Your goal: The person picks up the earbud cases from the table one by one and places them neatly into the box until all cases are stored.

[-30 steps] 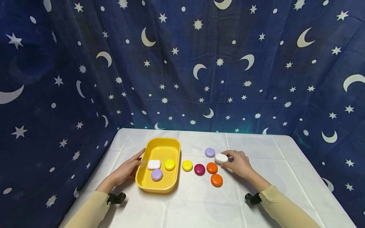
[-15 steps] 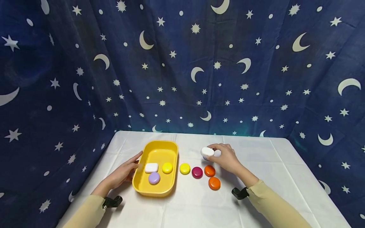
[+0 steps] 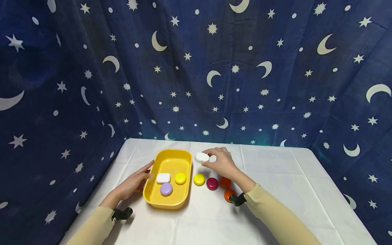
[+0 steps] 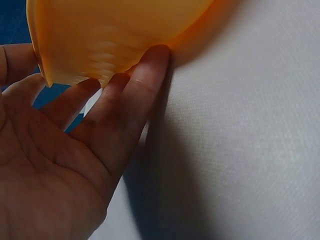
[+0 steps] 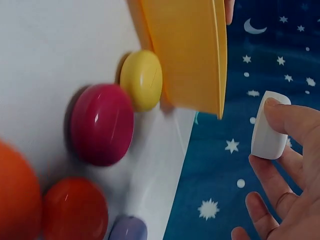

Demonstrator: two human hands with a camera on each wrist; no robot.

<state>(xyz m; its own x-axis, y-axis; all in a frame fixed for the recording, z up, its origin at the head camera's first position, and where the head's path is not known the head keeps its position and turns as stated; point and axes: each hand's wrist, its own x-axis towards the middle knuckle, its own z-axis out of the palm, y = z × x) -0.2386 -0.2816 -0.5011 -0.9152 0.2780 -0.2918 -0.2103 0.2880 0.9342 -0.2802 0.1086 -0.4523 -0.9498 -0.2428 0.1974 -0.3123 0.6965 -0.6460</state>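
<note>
Star-and-moon blue cloth drapes behind a white-covered bench [image 3: 275,190] in the head view, where the right hand [image 3: 222,163] pinches a white oval piece [image 3: 202,157] in the air just beside the far right corner of the yellow tray [image 3: 154,195]. The left hand [image 3: 134,182] lies with straight fingers against the tray's left wall. Inside the tray sit a white piece [image 3: 163,178], a yellow disc [image 3: 180,178] and a lilac disc [image 3: 166,189]; on the bench to its right lie a second yellow disc [image 3: 199,179], a magenta disc [image 3: 212,183] and two orange discs, partly hidden by the right forearm.

Left wrist view: straight fingers [image 4: 135,90] press the tray's outer wall [image 4: 115,35], a flat, wide grip holding nothing.

Right wrist view: the fingertips [image 5: 287,117] clasp the white piece [image 5: 267,131] past the tray rim [image 5: 200,55]. Setting it down well probably calls for clearing the rim and lowering it onto bare floor beside the pieces inside. A lilac disc [image 5: 127,230] is cut off at the bottom edge; the thumb's hold is hard to make out
</note>
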